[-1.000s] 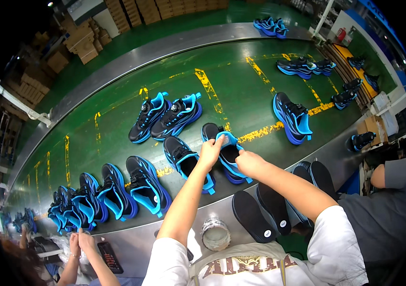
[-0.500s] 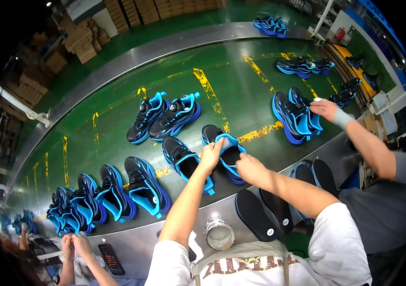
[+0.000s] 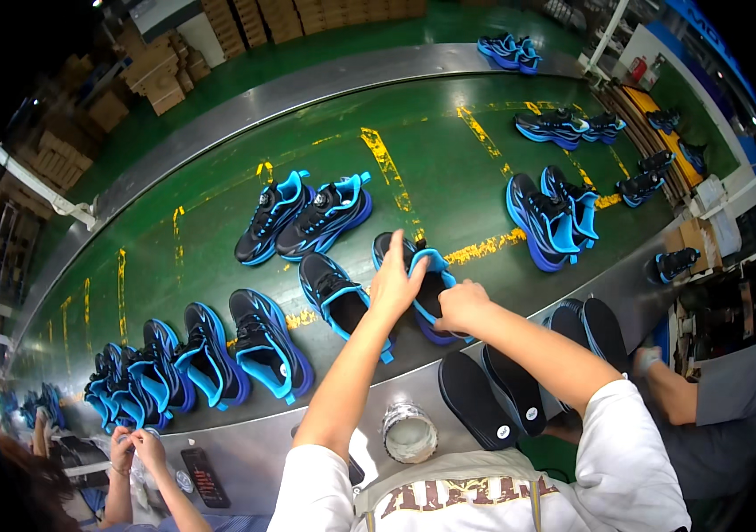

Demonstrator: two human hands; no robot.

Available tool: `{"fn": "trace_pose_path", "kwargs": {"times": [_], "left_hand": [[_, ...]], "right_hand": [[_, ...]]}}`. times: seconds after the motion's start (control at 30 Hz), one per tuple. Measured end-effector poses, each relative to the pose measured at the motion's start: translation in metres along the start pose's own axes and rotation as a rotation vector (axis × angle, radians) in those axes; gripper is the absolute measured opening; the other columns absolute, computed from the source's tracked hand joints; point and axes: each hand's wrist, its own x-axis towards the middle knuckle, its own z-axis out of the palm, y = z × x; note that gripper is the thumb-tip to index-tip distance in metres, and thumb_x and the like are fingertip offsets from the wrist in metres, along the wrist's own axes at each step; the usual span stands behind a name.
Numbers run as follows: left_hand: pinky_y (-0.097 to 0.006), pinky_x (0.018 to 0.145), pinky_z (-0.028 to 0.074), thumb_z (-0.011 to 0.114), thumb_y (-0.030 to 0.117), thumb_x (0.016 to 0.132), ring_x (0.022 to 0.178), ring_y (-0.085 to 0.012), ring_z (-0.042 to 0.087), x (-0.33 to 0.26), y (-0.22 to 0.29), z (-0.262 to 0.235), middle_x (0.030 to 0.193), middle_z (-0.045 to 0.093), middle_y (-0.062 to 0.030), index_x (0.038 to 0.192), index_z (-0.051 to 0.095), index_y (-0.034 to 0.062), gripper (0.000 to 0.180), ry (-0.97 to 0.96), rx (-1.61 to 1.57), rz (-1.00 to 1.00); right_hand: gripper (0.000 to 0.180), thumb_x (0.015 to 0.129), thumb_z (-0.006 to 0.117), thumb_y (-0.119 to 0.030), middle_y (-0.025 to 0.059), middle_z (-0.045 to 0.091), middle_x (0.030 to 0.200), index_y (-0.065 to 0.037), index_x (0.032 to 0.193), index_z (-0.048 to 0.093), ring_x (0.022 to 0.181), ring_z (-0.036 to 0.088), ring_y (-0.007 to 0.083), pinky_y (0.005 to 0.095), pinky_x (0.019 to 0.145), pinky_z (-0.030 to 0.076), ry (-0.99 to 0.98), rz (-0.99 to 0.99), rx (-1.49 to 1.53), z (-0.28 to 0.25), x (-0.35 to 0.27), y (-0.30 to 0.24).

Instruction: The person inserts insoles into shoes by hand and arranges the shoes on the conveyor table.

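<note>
A black and blue sneaker (image 3: 428, 293) stands on the green surface in front of me, its heel toward me. Along its left side lies my left hand (image 3: 395, 282), open, fingers stretched over the upper and thumb apart near the collar. My right hand (image 3: 465, 306) is closed at the right rear of the collar, its fingertips partly hidden. Just left of these is the matching sneaker (image 3: 335, 293), untouched and nearly parallel. Black insoles (image 3: 475, 401) with round white stickers lie on the metal edge below my right forearm.
A jar of pale paste (image 3: 410, 434) stands close to my body. More sneakers line up at left (image 3: 271, 346), with pairs farther off (image 3: 325, 217) and at right (image 3: 542, 222). A co-worker's hands (image 3: 134, 443) are at lower left; another's arm (image 3: 669, 386) is at right. A dark phone (image 3: 207, 479) lies nearby.
My left hand has let go of the collar and its fingers are now stretched out. The right hand stays at the heel. The right co-worker's hand has left the far pair and dropped toward the insoles.
</note>
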Motion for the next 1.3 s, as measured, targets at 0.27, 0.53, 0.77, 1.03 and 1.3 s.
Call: {"fn": "trace_pose_path", "kwargs": {"times": [0.27,0.53,0.77,1.03,1.3], "left_hand": [[-0.030,0.077,0.042,0.048,0.038,0.087,0.086,-0.0193,0.056,0.001,-0.017,0.003,0.090,0.061,-0.0139,0.102,0.056,-0.0017,0.043,-0.212,-0.306,-0.194],[-0.028,0.075,0.042,0.047,0.036,0.088,0.084,-0.0139,0.053,0.004,-0.018,0.014,0.086,0.060,-0.0103,0.097,0.056,-0.0025,0.041,-0.221,-0.325,-0.226],[-0.029,0.077,0.041,0.046,0.035,0.089,0.086,-0.0182,0.055,0.002,-0.018,0.007,0.089,0.060,-0.0132,0.099,0.055,-0.0019,0.040,-0.214,-0.249,-0.176],[-0.028,0.079,0.041,0.047,0.036,0.089,0.087,-0.0151,0.053,0.003,-0.012,0.009,0.092,0.060,-0.0089,0.102,0.056,-0.0012,0.040,-0.237,-0.347,-0.210],[-0.027,0.078,0.041,0.052,0.032,0.087,0.088,-0.0132,0.053,-0.001,-0.010,0.023,0.092,0.061,-0.0094,0.102,0.056,-0.0034,0.039,-0.049,-0.451,-0.257]], "right_hand": [[0.017,0.069,0.054,-0.008,0.0171,0.059,0.089,0.000,0.081,0.065,0.088,0.056,0.0294,0.0338,0.073,0.050,0.224,-0.175,-0.075,0.045,0.014,0.011],[0.015,0.074,0.049,-0.012,0.0138,0.057,0.082,-0.003,0.079,0.060,0.083,0.054,0.0273,0.0351,0.073,0.047,0.523,-0.268,-0.071,0.087,0.069,0.022],[0.027,0.082,0.048,-0.017,0.0143,0.059,0.105,-0.008,0.102,0.063,0.099,0.053,0.0264,0.0349,0.085,0.041,-0.009,-0.169,-0.276,0.056,0.075,0.006],[0.030,0.078,0.053,-0.019,0.0117,0.053,0.117,-0.009,0.104,0.063,0.108,0.048,0.0255,0.0313,0.089,0.036,-0.213,-0.301,-0.665,0.076,0.092,0.017],[0.041,0.083,0.041,-0.012,0.0235,0.027,0.135,0.004,0.120,0.043,0.124,0.029,0.0328,0.0407,0.100,0.028,-0.021,-0.362,0.023,0.045,0.080,0.020]]}}
